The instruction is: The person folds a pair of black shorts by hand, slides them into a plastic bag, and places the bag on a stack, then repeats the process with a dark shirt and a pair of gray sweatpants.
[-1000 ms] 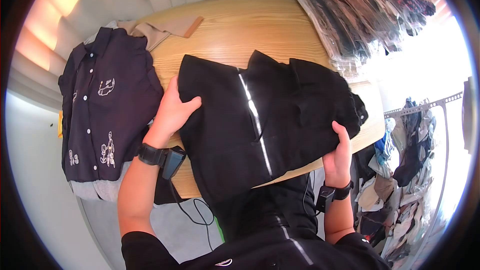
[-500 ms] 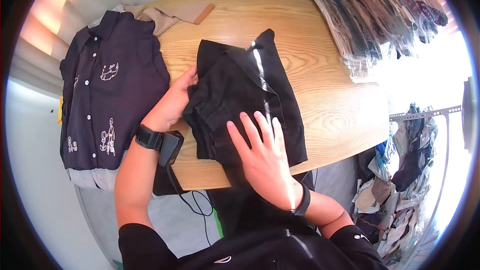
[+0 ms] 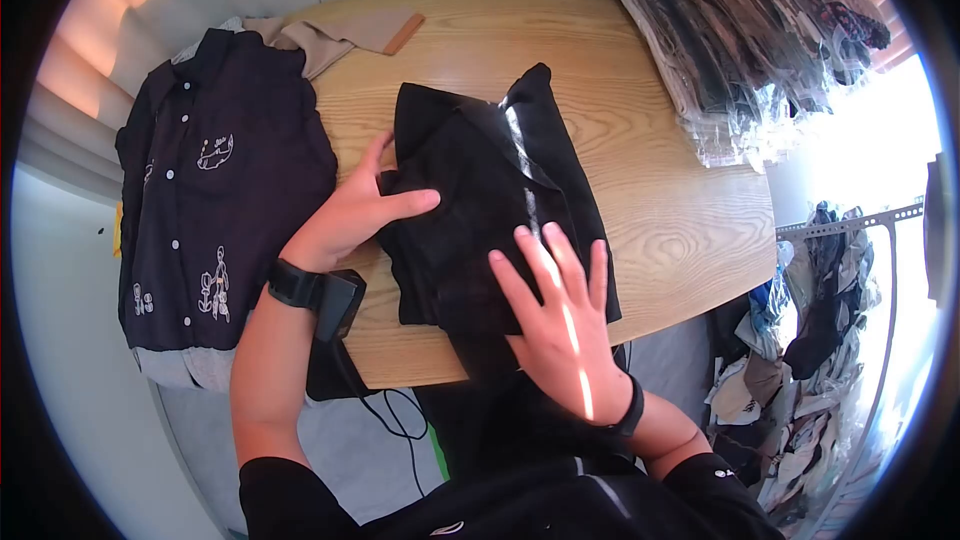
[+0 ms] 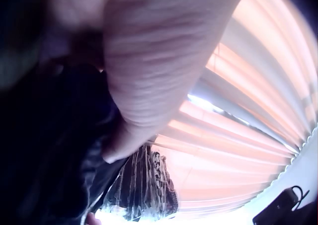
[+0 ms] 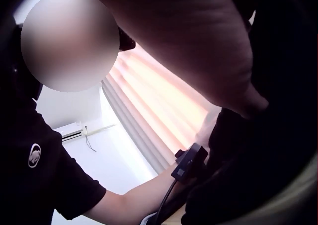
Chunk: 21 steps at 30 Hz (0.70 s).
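A black garment [image 3: 470, 170] lies folded on the wooden table in front of me, a bright streak of light across it. At its left edge is my left hand [image 3: 350, 215], the thumb over the top of the cloth and the fingers round the side, partly hidden. My right hand [image 3: 565, 325] rests flat on the garment's near right part with its fingers spread. In the left wrist view, the thumb side of the left hand [image 4: 154, 66] stands close over dark cloth. Dark cloth also lies beside the right hand [image 5: 198, 51] in the right wrist view.
Left on the table [image 3: 680, 230] lies a dark buttoned shirt [image 3: 225, 190] with white line drawings, over grey cloth. A tan garment [image 3: 345, 45] is behind it. Bagged clothes [image 3: 750, 40] are stacked at the back right. More clothes [image 3: 800, 360] hang beside a metal rack below.
The black garment was spread wide between both hands; its right side has been folded over to the left. My right hand moved from its right edge onto the top. The left thumb now overlaps the fold.
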### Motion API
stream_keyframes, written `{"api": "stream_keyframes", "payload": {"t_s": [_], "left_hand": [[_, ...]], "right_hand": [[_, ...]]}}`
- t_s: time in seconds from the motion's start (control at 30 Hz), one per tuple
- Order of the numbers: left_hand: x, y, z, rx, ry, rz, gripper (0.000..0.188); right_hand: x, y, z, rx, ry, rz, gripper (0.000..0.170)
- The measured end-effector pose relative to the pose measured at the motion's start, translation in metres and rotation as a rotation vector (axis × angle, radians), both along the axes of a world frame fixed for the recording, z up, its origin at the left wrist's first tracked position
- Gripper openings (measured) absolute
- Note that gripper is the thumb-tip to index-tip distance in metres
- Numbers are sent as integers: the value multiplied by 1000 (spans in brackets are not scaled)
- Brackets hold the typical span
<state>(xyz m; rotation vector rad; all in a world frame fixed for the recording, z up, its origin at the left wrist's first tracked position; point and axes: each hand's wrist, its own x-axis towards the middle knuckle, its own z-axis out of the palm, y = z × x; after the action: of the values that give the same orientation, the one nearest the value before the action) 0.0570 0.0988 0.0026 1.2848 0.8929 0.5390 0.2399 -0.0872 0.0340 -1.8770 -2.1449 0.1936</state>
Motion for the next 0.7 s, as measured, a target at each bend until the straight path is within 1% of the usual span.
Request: {"api": "stream_keyframes", "payload": {"t_s": [0.03, 0.1, 0.13, 0.2, 0.23, 0.3, 0.33, 0.4, 0.43, 0.5, 0.53, 0.6, 0.63, 0.67, 0.7], "left_hand": [[1, 0, -1, -3, 1, 0, 95], [3, 2, -2, 51, 55, -4, 99], [3, 0, -3, 50, 56, -2, 99], [5, -2, -2, 127, 135, 16, 92], [7, -4, 2, 132, 134, 18, 92], [10, -11, 12, 414, 467, 135, 83], [10, -11, 10, 418, 463, 130, 83], [6, -8, 0, 866, 332, 136, 73], [6, -8, -2, 866, 332, 134, 73], [6, -5, -3, 991, 244, 9, 69], [6, -5, -2, 996, 236, -7, 69], [8, -7, -2, 935, 289, -35, 65], [8, -7, -5, 950, 271, -52, 65], [8, -4, -11, 915, 284, -30, 64], [7, -1, -14, 881, 298, -8, 63]], "right_hand": [[5, -3, -2, -33, -33, 2, 91], [15, -4, -10, -106, 45, 36, 88], [19, -6, -14, -107, 45, 39, 88], [24, -8, -21, -82, 49, 57, 80], [25, -8, -20, -78, 47, 58, 80], [27, -9, -19, -83, 41, 84, 79], [28, -10, -19, -81, 39, 77, 79], [28, -11, -20, -65, 30, 93, 75], [31, -11, -22, -65, 31, 91, 75], [41, -11, -24, -72, -45, 99, 68], [47, -12, -21, -8, -10, 10, 65], [68, -12, -18, 72, -53, -234, 61], [83, -13, -18, 132, -69, -348, 60], [98, -18, -16, 147, -71, -373, 60], [115, -24, -15, 245, 60, -445, 54]]}}
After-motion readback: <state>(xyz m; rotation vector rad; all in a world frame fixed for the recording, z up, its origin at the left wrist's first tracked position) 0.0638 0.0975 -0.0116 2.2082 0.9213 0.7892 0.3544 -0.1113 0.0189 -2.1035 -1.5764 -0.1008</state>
